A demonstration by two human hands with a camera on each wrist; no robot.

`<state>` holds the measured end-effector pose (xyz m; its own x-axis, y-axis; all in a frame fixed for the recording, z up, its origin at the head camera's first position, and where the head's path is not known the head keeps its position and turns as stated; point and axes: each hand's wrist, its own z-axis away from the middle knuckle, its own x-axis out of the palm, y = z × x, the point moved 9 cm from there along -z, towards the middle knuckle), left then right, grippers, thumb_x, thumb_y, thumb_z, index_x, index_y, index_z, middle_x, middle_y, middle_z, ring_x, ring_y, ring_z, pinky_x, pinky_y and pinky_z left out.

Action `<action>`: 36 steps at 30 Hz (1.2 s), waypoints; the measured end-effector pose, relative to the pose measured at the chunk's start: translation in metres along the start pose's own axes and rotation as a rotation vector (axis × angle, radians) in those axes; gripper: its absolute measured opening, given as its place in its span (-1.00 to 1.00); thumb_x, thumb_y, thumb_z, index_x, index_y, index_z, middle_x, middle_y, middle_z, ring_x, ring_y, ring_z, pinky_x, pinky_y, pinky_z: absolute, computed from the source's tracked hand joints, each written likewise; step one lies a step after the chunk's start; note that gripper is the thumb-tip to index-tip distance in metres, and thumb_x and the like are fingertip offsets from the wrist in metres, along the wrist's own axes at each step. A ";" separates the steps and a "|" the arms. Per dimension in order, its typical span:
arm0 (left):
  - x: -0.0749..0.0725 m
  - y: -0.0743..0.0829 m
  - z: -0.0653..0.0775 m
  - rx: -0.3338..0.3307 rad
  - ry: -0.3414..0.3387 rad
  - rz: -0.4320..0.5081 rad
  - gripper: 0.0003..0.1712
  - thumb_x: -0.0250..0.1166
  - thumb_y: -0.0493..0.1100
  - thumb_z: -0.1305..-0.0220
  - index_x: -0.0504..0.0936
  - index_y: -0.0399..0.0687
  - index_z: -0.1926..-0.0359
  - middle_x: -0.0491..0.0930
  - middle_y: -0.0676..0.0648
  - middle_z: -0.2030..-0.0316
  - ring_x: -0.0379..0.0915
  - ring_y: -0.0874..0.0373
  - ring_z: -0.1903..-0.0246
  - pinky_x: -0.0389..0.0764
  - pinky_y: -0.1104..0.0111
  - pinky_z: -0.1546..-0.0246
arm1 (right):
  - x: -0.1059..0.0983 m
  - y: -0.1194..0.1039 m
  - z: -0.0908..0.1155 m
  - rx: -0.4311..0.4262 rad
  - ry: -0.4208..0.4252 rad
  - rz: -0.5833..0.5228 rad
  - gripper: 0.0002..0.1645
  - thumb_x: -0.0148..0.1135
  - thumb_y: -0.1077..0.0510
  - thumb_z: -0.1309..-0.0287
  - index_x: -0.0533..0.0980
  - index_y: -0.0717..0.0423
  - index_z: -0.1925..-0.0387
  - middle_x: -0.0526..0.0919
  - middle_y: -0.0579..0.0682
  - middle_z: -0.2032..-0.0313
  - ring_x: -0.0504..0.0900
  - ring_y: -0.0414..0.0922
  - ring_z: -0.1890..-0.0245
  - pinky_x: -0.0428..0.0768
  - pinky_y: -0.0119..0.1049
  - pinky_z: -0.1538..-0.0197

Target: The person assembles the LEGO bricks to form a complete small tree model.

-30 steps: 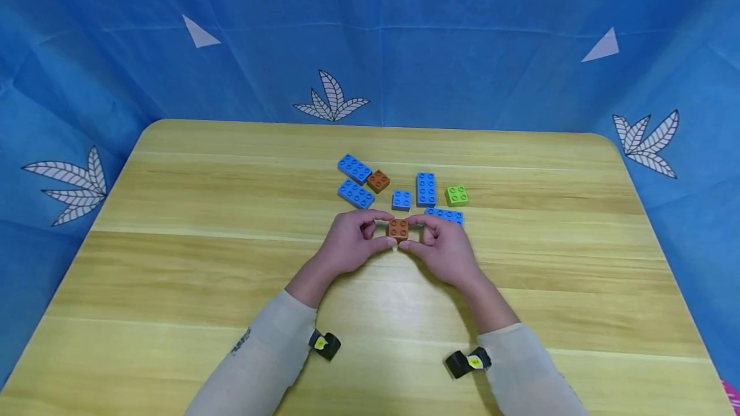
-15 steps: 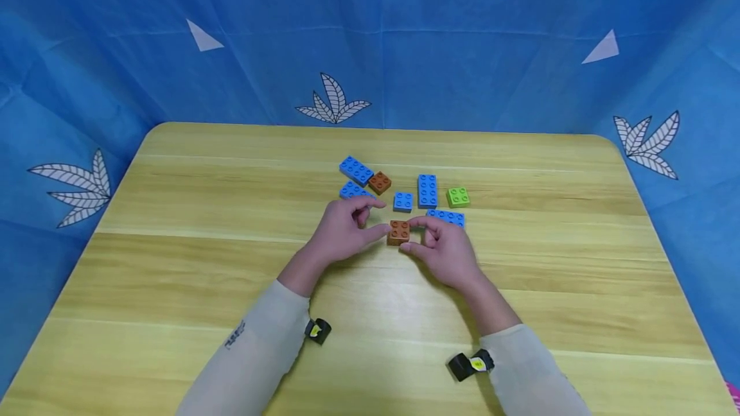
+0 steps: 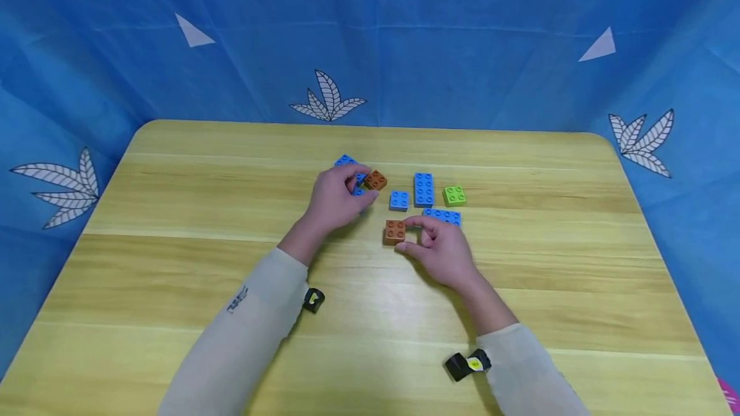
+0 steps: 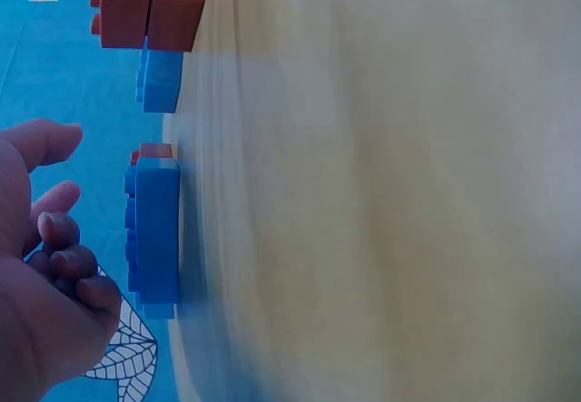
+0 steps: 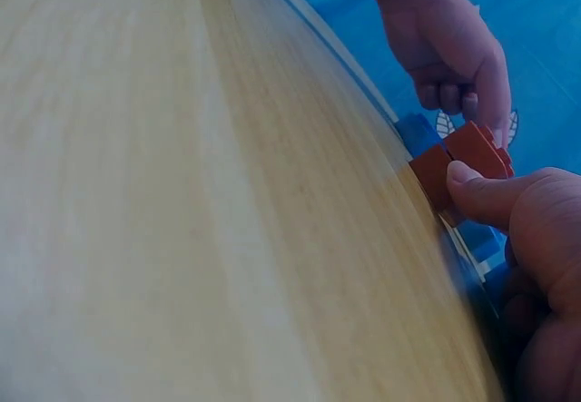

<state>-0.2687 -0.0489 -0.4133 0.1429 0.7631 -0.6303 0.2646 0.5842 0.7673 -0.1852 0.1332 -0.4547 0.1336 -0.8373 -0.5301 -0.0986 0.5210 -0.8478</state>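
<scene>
Now, right hand [image 3: 442,252] fingers pinching square studded brown brick [image 3: 396,232], left hand [image 3: 335,196] fingers loosely curled, smooth wooden table [image 3: 173,210].

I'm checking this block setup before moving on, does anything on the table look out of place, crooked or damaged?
Nothing stands out. The blocks lie flat, studs up, in a loose cluster on the wooden table. The right hand pinches a brown block, and the left hand reaches over the blue blocks near another brown block. No damage shows.
</scene>
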 end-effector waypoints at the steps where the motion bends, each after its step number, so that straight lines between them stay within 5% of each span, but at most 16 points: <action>1: 0.000 0.000 -0.003 -0.003 0.002 -0.012 -0.53 0.48 -0.08 -0.20 0.66 -0.12 -0.11 0.31 -0.05 0.58 0.22 0.07 0.54 0.29 0.27 0.41 | 0.000 -0.001 0.000 -0.001 0.000 -0.001 -0.58 0.55 0.08 -0.05 0.66 0.05 0.04 0.23 -0.14 0.74 0.17 -0.21 0.69 0.53 -0.17 0.12; 4: 0.003 0.000 -0.009 -0.010 -0.012 -0.051 -0.48 0.49 -0.05 -0.18 0.65 -0.11 -0.14 0.44 -0.07 0.46 0.30 0.05 0.43 0.32 0.25 0.39 | -0.001 -0.002 0.000 -0.004 0.000 0.001 -0.58 0.55 0.08 -0.05 0.66 0.05 0.03 0.23 -0.14 0.74 0.17 -0.21 0.70 0.53 -0.17 0.13; 11: 0.010 -0.001 -0.019 -0.027 -0.048 -0.180 -0.40 0.53 0.02 -0.12 0.65 -0.03 -0.18 0.61 -0.05 -0.04 0.45 0.02 -0.03 0.39 0.11 -0.08 | 0.001 -0.001 -0.001 0.008 -0.009 0.004 -0.58 0.56 0.07 -0.05 0.65 0.04 0.03 0.24 -0.14 0.74 0.18 -0.20 0.69 0.51 -0.18 0.15; 18: 0.015 -0.005 -0.023 -0.038 -0.087 -0.241 -0.32 0.56 0.01 -0.05 0.63 -0.01 -0.22 0.58 -0.03 0.12 0.41 0.05 0.14 0.36 0.11 0.01 | 0.000 -0.003 -0.002 -0.012 -0.001 0.005 -0.58 0.56 0.07 -0.03 0.66 0.05 0.05 0.24 -0.14 0.74 0.18 -0.21 0.69 0.51 -0.18 0.19; 23: 0.014 -0.008 -0.024 -0.056 -0.096 -0.254 -0.25 0.55 -0.03 -0.05 0.56 -0.03 -0.29 0.57 -0.09 0.06 0.41 -0.01 0.05 0.34 0.08 -0.08 | 0.000 -0.003 -0.002 -0.016 0.001 0.005 -0.58 0.57 0.08 -0.02 0.66 0.06 0.06 0.23 -0.15 0.75 0.18 -0.22 0.70 0.52 -0.18 0.18; 36: 0.019 -0.008 -0.028 -0.038 -0.122 -0.303 -0.38 0.47 -0.04 -0.14 0.61 0.03 -0.25 0.56 -0.05 0.17 0.37 0.03 0.17 0.34 0.14 0.06 | 0.000 0.000 0.000 -0.003 -0.001 0.002 -0.59 0.58 0.08 -0.01 0.66 0.03 0.08 0.23 -0.14 0.75 0.18 -0.21 0.69 0.53 -0.18 0.12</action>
<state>-0.2947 -0.0316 -0.4285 0.1770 0.5152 -0.8386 0.2770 0.7915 0.5448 -0.1850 0.1336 -0.4546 0.1341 -0.8359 -0.5322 -0.1017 0.5226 -0.8465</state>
